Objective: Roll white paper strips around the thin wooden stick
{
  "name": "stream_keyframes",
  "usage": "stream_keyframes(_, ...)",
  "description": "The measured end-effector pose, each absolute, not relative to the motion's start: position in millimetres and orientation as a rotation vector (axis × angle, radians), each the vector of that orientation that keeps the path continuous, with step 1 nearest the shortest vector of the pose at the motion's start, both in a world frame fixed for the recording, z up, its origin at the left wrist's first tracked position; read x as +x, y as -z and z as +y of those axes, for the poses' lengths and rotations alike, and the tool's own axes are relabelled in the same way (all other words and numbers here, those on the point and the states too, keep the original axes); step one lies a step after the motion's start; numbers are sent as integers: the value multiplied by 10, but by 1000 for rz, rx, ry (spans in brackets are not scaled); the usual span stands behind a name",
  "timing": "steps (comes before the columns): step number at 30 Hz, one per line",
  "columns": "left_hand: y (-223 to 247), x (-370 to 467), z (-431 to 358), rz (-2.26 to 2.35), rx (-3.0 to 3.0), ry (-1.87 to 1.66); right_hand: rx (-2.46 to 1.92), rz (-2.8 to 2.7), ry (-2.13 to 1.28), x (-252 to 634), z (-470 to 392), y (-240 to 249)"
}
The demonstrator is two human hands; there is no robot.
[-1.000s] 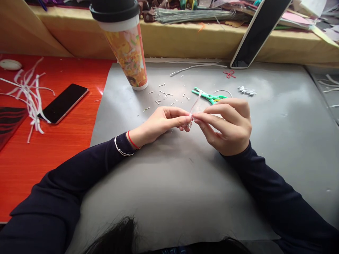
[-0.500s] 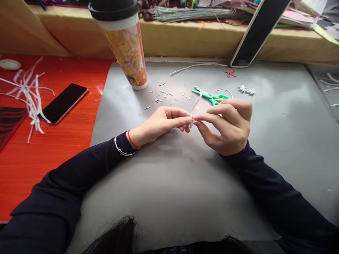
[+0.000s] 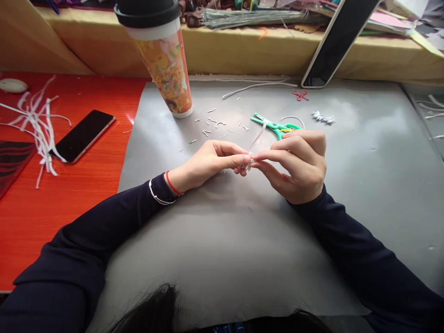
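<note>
My left hand [image 3: 222, 159] pinches a small knotted piece of white cord [image 3: 247, 165] between thumb and fingers. From its top a pale loose end [image 3: 258, 137] sticks up toward the scissors. My right hand [image 3: 296, 164] has its thumb and index fingertip closed on the same knotted cord, right beside the left fingertips. Much of the knot is covered by the fingers. Green-handled scissors [image 3: 275, 126] lie just behind the hands, partly behind the right one. Short white cord snippets [image 3: 218, 125] are scattered beyond my left hand.
A tall patterned cup [image 3: 166, 69] with a black lid stands at the back. Further right are a leaning black-screened device [image 3: 338, 46], a red knot [image 3: 300, 95] and a white knotted piece [image 3: 323, 118]. On the red surface lie a phone [image 3: 85, 135] and white cords [image 3: 41, 120].
My right hand has shifted very slightly left, its fingertips closer in against the knot. The loose cord end leans a little more to the right. Everything else stays put.
</note>
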State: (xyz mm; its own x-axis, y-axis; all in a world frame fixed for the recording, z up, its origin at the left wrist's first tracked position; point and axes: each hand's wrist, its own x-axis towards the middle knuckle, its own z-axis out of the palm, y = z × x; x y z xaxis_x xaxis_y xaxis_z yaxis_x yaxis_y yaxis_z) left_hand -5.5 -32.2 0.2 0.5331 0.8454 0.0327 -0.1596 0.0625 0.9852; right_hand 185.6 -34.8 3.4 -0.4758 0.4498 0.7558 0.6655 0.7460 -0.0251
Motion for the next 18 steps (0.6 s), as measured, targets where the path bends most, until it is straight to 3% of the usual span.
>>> stream_keyframes(18,3,-45,-319,669,1255,-900,-795,-2147,491,1887,-310,33)
